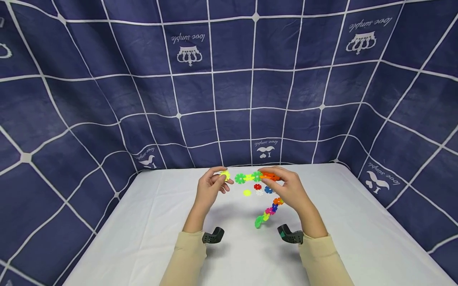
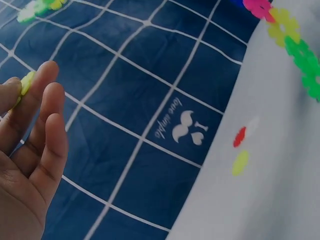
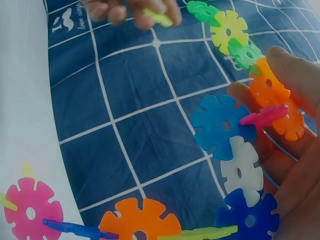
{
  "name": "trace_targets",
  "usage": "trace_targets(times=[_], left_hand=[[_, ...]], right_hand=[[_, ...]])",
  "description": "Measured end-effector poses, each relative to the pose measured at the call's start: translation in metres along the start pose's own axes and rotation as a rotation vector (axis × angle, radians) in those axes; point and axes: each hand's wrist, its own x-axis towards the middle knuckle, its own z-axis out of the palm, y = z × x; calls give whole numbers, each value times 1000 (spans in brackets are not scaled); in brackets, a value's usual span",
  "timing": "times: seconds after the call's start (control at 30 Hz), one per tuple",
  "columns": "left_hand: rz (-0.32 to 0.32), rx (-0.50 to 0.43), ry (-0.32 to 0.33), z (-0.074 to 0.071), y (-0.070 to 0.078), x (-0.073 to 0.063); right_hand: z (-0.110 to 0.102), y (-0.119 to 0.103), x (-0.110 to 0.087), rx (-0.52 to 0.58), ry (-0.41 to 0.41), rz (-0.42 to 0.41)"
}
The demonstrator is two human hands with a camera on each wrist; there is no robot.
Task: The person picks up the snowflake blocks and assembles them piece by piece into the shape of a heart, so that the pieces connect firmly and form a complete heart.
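Cloth sleeves (image 1: pixel 187 258), notched plastic chain (image 3: pixel 215 132)
Left hand (image 1: pixel 209 187) pinches a flat yellow disc (image 1: pixel 226 173); right hand (image 1: pixel 290 189) grips the chain's orange discs (image 3: pixel 276 89).

I see a white table (image 1: pixel 143 226) under my grip, and blue cloth (image 1: pixel 230 93) with white lines hanging beyond it.
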Motion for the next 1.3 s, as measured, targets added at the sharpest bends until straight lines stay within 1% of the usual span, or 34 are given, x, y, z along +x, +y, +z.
trace_targets(times=[0.1,0.2,0.33,0.43,0.5,0.77,0.97,1.1,1.3], left_hand=[[12,-5,-9,2,9,-2],[-2,-17,-34,4,16,-4],[-20,-31,-98,5,21,-6],[-19,-38,-151,4,23,-7],[-18,-46,-173,4,25,-7],[-45,-63,-197,4,30,-9],[-78,-102,-224,5,30,-8],[-99,-132,-235,5,30,-9],[-111,-148,-264,9,32,-9]], right_hand=[[0,1,0,10,11,-17],[0,3,1,16,19,-26],[0,4,1,13,30,-27],[-1,4,1,6,38,-24],[-1,4,2,2,43,-20],[-1,5,2,1,55,-30],[-2,4,2,24,24,-23],[-4,3,2,34,0,2],[-7,1,1,38,-29,26]])
